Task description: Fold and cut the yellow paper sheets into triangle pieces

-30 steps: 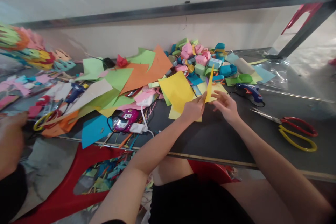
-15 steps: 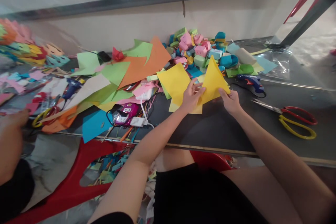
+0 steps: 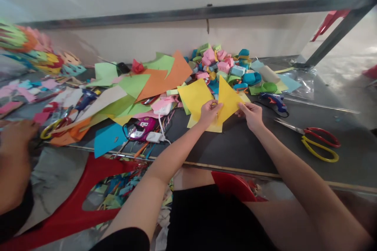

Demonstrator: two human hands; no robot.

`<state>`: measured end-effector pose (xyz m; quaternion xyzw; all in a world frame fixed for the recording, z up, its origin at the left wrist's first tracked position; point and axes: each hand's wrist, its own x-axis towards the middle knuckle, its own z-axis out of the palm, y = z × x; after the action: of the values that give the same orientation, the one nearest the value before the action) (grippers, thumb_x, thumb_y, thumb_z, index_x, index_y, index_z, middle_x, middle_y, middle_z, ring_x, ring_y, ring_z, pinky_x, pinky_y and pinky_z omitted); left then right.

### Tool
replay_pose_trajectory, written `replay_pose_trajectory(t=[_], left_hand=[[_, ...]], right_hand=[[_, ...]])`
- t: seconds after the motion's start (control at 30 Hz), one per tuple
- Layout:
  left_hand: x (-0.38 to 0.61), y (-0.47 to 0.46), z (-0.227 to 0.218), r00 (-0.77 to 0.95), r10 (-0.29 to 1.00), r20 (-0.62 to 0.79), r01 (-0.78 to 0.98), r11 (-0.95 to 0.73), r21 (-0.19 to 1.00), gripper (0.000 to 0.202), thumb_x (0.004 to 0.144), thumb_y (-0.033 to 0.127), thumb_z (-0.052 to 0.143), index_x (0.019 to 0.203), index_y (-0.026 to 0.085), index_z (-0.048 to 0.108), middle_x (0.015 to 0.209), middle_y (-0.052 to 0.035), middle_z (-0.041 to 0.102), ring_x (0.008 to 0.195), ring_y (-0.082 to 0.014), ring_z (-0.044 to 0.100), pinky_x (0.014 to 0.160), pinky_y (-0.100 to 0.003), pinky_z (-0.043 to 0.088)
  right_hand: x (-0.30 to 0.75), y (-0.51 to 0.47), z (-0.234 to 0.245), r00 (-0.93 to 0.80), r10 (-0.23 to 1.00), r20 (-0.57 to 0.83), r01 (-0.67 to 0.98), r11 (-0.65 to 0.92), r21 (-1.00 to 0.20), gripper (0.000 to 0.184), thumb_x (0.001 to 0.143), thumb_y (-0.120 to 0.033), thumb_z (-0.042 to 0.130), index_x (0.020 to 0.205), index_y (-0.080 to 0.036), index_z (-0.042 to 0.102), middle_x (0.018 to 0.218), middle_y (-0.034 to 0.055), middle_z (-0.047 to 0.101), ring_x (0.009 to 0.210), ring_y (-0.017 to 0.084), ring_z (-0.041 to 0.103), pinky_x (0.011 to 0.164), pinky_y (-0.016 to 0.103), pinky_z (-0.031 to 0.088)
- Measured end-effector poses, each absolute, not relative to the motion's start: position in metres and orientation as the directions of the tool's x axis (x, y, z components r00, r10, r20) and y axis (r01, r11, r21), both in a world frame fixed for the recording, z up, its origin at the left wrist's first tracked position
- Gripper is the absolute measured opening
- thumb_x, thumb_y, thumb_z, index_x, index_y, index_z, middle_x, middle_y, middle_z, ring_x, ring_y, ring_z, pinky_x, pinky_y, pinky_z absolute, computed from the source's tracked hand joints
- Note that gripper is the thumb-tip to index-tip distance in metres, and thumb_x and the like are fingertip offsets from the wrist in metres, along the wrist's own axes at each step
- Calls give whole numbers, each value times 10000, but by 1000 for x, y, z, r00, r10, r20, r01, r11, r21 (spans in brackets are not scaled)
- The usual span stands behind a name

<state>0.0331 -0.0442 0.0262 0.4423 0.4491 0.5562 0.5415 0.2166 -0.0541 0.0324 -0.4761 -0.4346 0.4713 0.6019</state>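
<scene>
Both my hands hold a yellow paper sheet point(image 3: 227, 97) folded into a triangle, lifted just above the dark table point(image 3: 244, 147). My left hand point(image 3: 209, 112) pinches its lower left corner and my right hand point(image 3: 249, 113) pinches its right corner. Under and beside it lie more yellow sheets point(image 3: 196, 96).
Loose coloured sheets point(image 3: 138, 86) cover the table's left half, and a heap of folded paper pieces point(image 3: 226, 64) lies at the back. Red-and-yellow scissors point(image 3: 316, 142) and a blue glue gun point(image 3: 272, 100) are to the right. Another person's arm point(image 3: 13, 153) is at far left. A red stool point(image 3: 88, 200) stands below.
The yellow sheet, held edge-on a second ago, has been turned to face me as a triangle. Both hands have shifted slightly left and closer together on its corners.
</scene>
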Motion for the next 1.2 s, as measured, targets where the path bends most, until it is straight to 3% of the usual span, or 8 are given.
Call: replay_pose_trajectory(t=[0.13,0.23,0.33,0.57,0.67,0.8,1.0,1.2], left_hand=[[33,-47,23,-44,997,66,-187,-73,980,451,622,505,894,731,177,604,562,54,519,522,-70,467,500,-205,321],[30,-46,21,-58,990,126,-109,-131,985,569,642,565,870,560,191,448,510,72,360,489,-50,343,472,-219,225],[27,-40,20,-81,987,141,-56,-146,988,675,635,577,874,520,202,325,505,83,254,488,-45,259,469,-231,178],[20,-32,21,55,995,87,-143,-78,987,535,615,530,895,576,184,488,550,66,417,523,-59,428,504,-213,340],[10,-28,25,128,990,63,-93,-51,994,498,603,563,879,596,170,573,579,43,517,560,-79,527,558,-225,444],[-7,-18,36,116,993,12,-73,-4,997,541,529,602,892,761,145,719,709,-23,679,632,-121,643,603,-253,507],[-10,-20,49,204,978,46,-29,-41,999,522,522,594,908,589,147,646,570,13,587,574,-103,588,597,-255,515],[-9,-4,67,75,997,23,-157,-11,988,431,572,502,916,660,155,675,612,6,626,553,-84,549,607,-266,496]], right_hand=[[219,-56,31,122,983,141,-47,147,-988,510,555,-639,896,694,-170,752,550,40,695,473,155,662,447,236,521],[219,-57,30,80,983,167,-29,170,-985,480,586,-629,885,672,-176,750,543,39,697,473,156,665,458,239,529],[217,-57,28,53,986,156,-27,158,-987,477,609,-629,871,691,-171,762,542,41,701,486,169,684,473,247,545],[217,-60,30,57,989,134,-16,136,-991,483,623,-605,870,775,-153,793,599,62,733,522,187,711,501,268,572],[222,-63,33,49,990,135,16,134,-991,481,616,-605,880,753,-152,792,577,60,723,495,182,696,489,266,565],[227,-65,34,61,987,151,61,148,-987,509,621,-646,863,745,-157,799,538,53,703,465,175,676,485,264,562],[223,-67,34,54,991,120,60,117,-991,542,564,-679,870,712,-164,789,521,51,693,449,174,662,474,263,547],[226,-64,38,118,985,127,77,118,-990,512,628,-652,842,725,-154,766,610,71,729,459,156,645,451,260,522]])
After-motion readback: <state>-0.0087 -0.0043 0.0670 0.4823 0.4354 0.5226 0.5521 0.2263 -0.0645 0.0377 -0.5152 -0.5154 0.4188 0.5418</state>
